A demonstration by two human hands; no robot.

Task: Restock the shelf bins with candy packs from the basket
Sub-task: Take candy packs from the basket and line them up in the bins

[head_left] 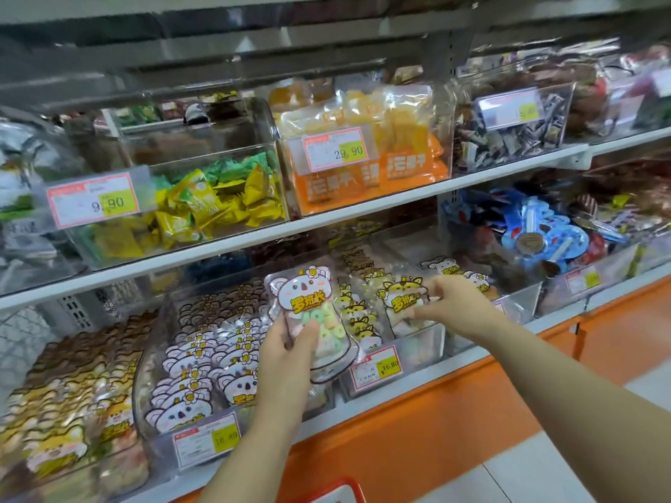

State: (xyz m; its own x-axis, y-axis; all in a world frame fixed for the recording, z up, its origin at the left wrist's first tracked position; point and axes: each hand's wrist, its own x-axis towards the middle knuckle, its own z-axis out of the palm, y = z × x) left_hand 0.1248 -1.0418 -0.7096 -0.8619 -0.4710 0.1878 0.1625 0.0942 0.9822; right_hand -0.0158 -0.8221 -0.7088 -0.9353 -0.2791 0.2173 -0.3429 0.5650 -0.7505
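Note:
My left hand point(287, 357) grips a koala-shaped candy pack point(308, 303) with ring gummies, held upright in front of the lower shelf. Just left of it stands a clear bin of koala packs point(203, 361), stacked in rows. My right hand point(450, 303) pinches a yellow fox-shaped candy pack point(403, 299) over the neighbouring clear bin point(417, 343), which holds more fox packs. The red rim of the basket point(337, 488) shows at the bottom edge; its contents are out of view.
Price tags point(377, 366) hang on the bin fronts. A bin of brown and yellow packs point(72, 404) stands at far left, blue packs point(537, 230) at right. The upper shelf point(326, 219) carries bins of yellow, orange and dark sweets. An orange base point(435, 422) runs below.

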